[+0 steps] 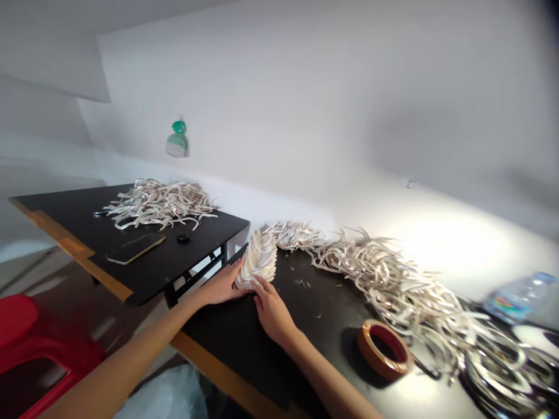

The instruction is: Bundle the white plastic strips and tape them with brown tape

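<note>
Cream strips (pixel 261 256) lie bundled between my touching left hand (pixel 227 283) and right hand (pixel 272 307); whether either pinches, I cannot tell

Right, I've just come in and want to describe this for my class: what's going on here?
A person has both hands on a layered bundle of pale strips at the near table's edge: the left hand at its side, the right hand at its near end. Looser strips trail along the wall, with a tape roll beside them. Another heap lies on the second table.

Pale curved-strip stack (pixel 262 256), neatly overlapped, on black table (pixel 314 317).
</note>
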A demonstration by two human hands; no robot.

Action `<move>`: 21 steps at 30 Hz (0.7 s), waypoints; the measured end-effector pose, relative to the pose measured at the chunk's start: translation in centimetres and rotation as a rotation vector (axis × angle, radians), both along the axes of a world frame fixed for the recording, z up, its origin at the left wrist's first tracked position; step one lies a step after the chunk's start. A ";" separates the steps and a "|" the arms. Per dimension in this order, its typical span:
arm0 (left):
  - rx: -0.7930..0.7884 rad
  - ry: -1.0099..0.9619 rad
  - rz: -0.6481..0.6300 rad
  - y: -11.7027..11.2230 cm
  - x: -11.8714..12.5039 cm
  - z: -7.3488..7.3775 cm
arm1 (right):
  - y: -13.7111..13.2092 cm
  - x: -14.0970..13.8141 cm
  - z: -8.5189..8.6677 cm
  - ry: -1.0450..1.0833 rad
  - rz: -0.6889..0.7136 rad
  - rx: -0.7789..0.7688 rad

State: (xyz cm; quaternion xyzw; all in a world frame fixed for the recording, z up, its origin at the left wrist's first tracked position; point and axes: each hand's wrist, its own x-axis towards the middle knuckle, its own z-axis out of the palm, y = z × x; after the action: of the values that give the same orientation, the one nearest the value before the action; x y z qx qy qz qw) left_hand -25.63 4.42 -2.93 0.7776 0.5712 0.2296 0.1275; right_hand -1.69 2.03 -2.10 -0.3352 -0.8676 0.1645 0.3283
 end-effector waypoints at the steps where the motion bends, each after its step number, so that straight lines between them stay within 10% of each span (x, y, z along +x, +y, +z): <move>1: 0.007 -0.002 0.003 0.0 0.0 0.0 | -0.3 0.6 0.4 -0.004 -0.003 0.006; 5: 0.032 -0.026 0.017 -0.1 -0.1 -0.3 | -0.9 5.6 2.9 -0.035 -0.024 0.089; 9: 0.042 -0.013 -0.024 -0.5 -0.3 -0.9 | 1.0 16.5 5.3 -0.063 -0.254 0.201; 15: 0.157 -0.003 -0.003 -2.0 0.0 -0.7 | 2.4 34.5 3.1 -0.356 -0.763 0.024; 21: 0.307 -0.104 -0.136 -4.2 10.5 4.1 | 0.7 35.2 1.3 -0.367 -0.780 0.111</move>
State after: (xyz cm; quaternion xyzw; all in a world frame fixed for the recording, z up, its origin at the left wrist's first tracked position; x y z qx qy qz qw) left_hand -15.16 0.26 1.21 0.8119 0.4682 0.3449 0.0518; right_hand 33.53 2.69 -0.79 -0.6434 -0.7275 -0.0812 0.2238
